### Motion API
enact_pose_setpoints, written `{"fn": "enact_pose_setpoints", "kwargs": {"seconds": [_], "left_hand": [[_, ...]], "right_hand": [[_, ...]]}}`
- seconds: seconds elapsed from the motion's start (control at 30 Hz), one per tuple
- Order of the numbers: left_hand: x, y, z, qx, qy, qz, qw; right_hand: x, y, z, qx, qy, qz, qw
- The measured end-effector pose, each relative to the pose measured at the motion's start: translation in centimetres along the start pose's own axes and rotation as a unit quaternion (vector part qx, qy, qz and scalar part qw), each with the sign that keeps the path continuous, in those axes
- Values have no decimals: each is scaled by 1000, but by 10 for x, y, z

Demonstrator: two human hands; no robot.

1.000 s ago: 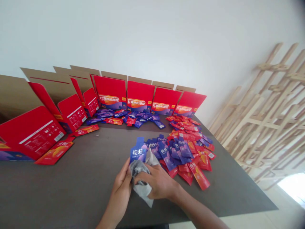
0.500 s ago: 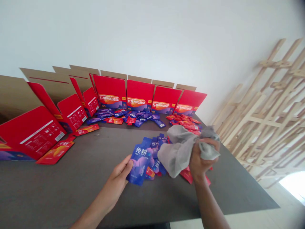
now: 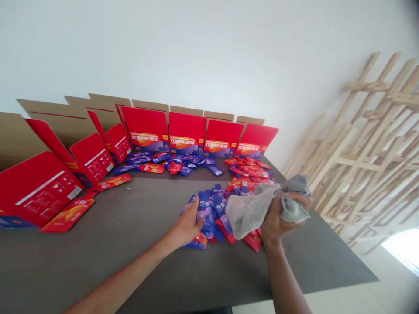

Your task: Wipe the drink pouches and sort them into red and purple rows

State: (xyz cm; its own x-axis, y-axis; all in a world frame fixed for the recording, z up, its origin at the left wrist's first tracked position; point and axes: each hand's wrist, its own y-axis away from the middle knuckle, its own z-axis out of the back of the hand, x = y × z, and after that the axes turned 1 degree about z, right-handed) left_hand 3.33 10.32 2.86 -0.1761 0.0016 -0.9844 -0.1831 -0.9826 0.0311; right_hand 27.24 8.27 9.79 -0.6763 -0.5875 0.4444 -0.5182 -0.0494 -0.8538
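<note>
At the pile's left side, my left hand (image 3: 187,226) is closed on the left edge of a blue-purple foil pouch (image 3: 206,213), thumb on its front. The pouch lies against a heap of similar blue pouches (image 3: 221,205) with red ones mixed in. Higher on the right, my right hand (image 3: 278,220) is wrapped around a crumpled grey cloth (image 3: 250,209). The cloth's loose end hangs over the heap and hides part of it. Red pouches (image 3: 253,240) show beneath the cloth.
Open red cartons (image 3: 145,122) line the back of the dark table (image 3: 137,266), and more cartons (image 3: 46,187) stand at left. Loose pouches (image 3: 186,163) lie before the back row. Red flat pouches (image 3: 70,213) rest by the left cartons. Wooden easels (image 3: 353,161) lean at right.
My left hand has moved right and slightly up, bringing the pouch from in front of the heap to against it. My right hand shifted slightly right with the cloth. The view has tilted a little.
</note>
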Motion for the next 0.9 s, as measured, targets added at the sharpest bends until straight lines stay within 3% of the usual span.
{"fn": "enact_pose_setpoints", "kwargs": {"seconds": [0.17, 0.3, 0.53, 0.67, 0.8, 0.87, 0.9], "left_hand": [[-8, 18, 6, 6, 8, -16, 1000], [-17, 27, 21, 9, -48, -5, 999], [-26, 28, 37, 147, -68, 3, 987], [-39, 28, 42, 172, -155, -25, 973], [-44, 4, 57, 153, -292, -71, 941], [-38, -24, 66, 99, -408, -109, 901], [-33, -41, 70, 61, -480, -138, 864]], "right_hand": [[9, 4, 0, 34, -23, 17, 999], [14, 7, 1, 59, 0, 20, 998], [13, 10, 3, 86, 7, 49, 995], [12, 11, 3, 94, 11, 52, 994], [11, 11, 4, 92, 16, 63, 994], [11, 13, 4, 95, 10, 59, 994], [11, 13, 4, 100, 5, 56, 993]]}}
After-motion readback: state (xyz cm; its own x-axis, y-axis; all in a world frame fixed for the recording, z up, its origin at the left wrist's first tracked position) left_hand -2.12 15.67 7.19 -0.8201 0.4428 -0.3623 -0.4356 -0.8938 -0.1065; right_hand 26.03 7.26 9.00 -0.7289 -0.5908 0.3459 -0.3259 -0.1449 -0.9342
